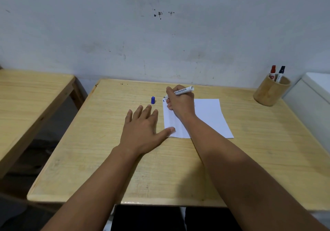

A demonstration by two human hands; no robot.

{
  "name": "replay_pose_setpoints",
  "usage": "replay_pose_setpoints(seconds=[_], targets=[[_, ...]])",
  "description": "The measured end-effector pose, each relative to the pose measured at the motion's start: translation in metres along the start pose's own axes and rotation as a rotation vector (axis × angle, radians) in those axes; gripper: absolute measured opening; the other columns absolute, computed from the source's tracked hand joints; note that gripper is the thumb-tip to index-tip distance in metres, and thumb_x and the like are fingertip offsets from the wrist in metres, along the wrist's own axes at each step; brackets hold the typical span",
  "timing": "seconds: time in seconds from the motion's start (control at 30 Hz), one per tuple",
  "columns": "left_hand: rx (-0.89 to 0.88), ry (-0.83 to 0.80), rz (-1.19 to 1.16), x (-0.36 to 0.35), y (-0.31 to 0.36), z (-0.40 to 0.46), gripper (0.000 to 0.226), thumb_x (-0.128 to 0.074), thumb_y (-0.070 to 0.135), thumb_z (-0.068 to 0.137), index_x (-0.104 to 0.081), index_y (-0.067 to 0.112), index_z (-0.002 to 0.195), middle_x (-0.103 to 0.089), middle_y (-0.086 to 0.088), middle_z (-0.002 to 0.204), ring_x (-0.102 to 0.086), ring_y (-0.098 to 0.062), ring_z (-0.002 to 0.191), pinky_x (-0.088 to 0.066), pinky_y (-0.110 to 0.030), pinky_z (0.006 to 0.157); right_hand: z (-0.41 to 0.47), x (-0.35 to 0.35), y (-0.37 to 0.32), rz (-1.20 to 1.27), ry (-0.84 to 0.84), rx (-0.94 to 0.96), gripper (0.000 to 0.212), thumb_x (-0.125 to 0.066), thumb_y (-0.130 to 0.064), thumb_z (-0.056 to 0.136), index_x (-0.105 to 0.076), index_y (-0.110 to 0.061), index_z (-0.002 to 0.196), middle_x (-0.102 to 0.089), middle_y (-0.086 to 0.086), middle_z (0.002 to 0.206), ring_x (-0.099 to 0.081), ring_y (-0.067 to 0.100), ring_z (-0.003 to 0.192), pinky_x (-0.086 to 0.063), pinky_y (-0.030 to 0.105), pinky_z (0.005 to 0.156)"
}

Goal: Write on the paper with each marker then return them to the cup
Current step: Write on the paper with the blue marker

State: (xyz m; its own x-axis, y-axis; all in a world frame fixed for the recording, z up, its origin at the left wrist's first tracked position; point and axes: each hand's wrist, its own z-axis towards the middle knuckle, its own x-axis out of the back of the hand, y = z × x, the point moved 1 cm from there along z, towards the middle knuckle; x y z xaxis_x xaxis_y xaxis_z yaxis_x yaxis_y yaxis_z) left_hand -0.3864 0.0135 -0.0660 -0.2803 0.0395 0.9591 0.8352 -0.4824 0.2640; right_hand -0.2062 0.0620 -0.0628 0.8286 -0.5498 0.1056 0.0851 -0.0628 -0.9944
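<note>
The left hand (142, 128) lies flat, fingers spread, its thumb pinning the paper's (209, 116) near left corner. The right hand (180, 102) grips an uncapped marker (184, 90), tip at the paper's far left corner. A blue cap (153, 100) stands just left. At the table's (107, 159) far right corner, the cup (269, 93) holds two markers (276, 73).
</note>
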Motion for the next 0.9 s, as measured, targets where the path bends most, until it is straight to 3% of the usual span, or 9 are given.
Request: replay_pose_setpoints(seconds=[0.1,0.27,0.37,0.5,0.57,0.63,0.73,0.83,0.9], targets=[[0.098,0.215,-0.108,0.010,-0.001,0.017,0.053,-0.044,0.061,0.096,-0.059,0.026,0.133,-0.062,0.000,0.137,-0.057,-0.028,0.125,-0.041,-0.047,0.103,0.003,0.000,-0.008,0.086,-0.063,-0.051,0.036,-0.081,-0.038,0.093,-0.062,-0.013,0.075,-0.069,0.010,0.067,-0.060,0.019,0.054,-0.051,0.029,0.055],[0.118,0.181,-0.191,0.021,-0.014,0.066,0.047,-0.056,0.036,0.099,-0.055,0.027,0.146,-0.060,-0.002,0.134,-0.062,-0.027,0.117,-0.052,-0.043,0.089,0.001,0.008,-0.035,0.065,-0.071,0.005,0.045,-0.080,-0.056,0.091,-0.061,-0.017,0.078,-0.065,0.001,0.064,-0.051,0.015,0.050,-0.043,0.024,0.048],[0.101,0.197,-0.138,0.015,-0.012,0.079,0.029,-0.056,0.034,0.100,-0.072,0.025,0.122,-0.069,0.001,0.119,-0.064,-0.026,0.109,-0.053,-0.040,0.082,-0.001,0.022,-0.050,0.024,-0.033,0.095,0.041,-0.083,-0.044,0.091,-0.060,-0.014,0.076,-0.064,0.007,0.067,-0.046,0.011,0.043,-0.039,0.022,0.046],[0.110,0.230,-0.116,0.013,-0.006,0.081,0.027,-0.055,0.027,0.099,-0.074,0.022,0.118,-0.074,0.001,0.116,-0.066,-0.027,0.106,-0.053,-0.037,0.082,-0.008,0.043,-0.059,-0.027,-0.203,0.127,0.014,-0.074,-0.004,0.096,-0.072,-0.014,0.106,-0.077,0.008,0.087,-0.073,0.018,0.069,-0.059,0.029,0.059],[0.170,0.235,-0.249,0.020,-0.001,0.082,0.027,-0.059,0.024,0.097,-0.072,0.023,0.121,-0.077,0.003,0.113,-0.068,-0.026,0.106,-0.052,-0.034,0.080,-0.013,0.054,-0.064,-0.023,-0.240,0.112,0.034,-0.055,0.007,0.102,-0.071,-0.020,0.115,-0.080,0.008,0.101,-0.078,0.019,0.079,-0.064,0.034,0.067],[0.223,0.246,-0.435,0.032,0.008,0.085,0.017,-0.066,0.023,0.093,-0.076,0.025,0.107,-0.079,0.006,0.099,-0.071,-0.022,0.097,-0.051,-0.031,0.075,-0.019,0.064,-0.071,0.045,-0.234,0.085,0.042,-0.043,0.008,0.104,-0.073,-0.019,0.117,-0.079,0.008,0.104,-0.080,0.017,0.077,-0.064,0.035,0.072],[0.233,0.254,-0.751,0.060,0.025,0.090,0.013,-0.071,0.020,0.090,-0.076,0.026,0.081,-0.079,0.007,0.082,-0.075,-0.017,0.086,-0.055,-0.031,0.076,-0.028,0.075,-0.077,0.084,-0.203,0.125,0.032,-0.051,0.000,0.107,-0.077,-0.017,0.113,-0.071,0.010,0.099,-0.077,0.022,0.076,-0.067,0.042,0.075],[0.213,0.260,-1.017,0.089,0.042,0.091,0.013,-0.072,0.015,0.092,-0.077,0.022,0.082,-0.080,-0.003,0.087,-0.078,-0.016,0.084,-0.057,-0.034,0.080,-0.038,0.082,-0.084,0.001,-0.174,0.227,0.021,-0.059,-0.007,0.107,-0.076,-0.020,0.109,-0.060,0.007,0.097,-0.071,0.020,0.069,-0.069,0.048,0.073],[0.200,0.272,-1.097,0.104,0.053,0.090,0.011,-0.071,0.015,0.094,-0.077,0.021,0.086,-0.080,-0.004,0.089,-0.078,-0.016,0.084,-0.058,-0.035,0.080,-0.046,0.085,-0.092,-0.059,-0.200,0.264,0.019,-0.059,-0.009,0.107,-0.068,-0.024,0.115,-0.059,0.006,0.099,-0.066,0.015,0.061,-0.067,0.038,0.061]])
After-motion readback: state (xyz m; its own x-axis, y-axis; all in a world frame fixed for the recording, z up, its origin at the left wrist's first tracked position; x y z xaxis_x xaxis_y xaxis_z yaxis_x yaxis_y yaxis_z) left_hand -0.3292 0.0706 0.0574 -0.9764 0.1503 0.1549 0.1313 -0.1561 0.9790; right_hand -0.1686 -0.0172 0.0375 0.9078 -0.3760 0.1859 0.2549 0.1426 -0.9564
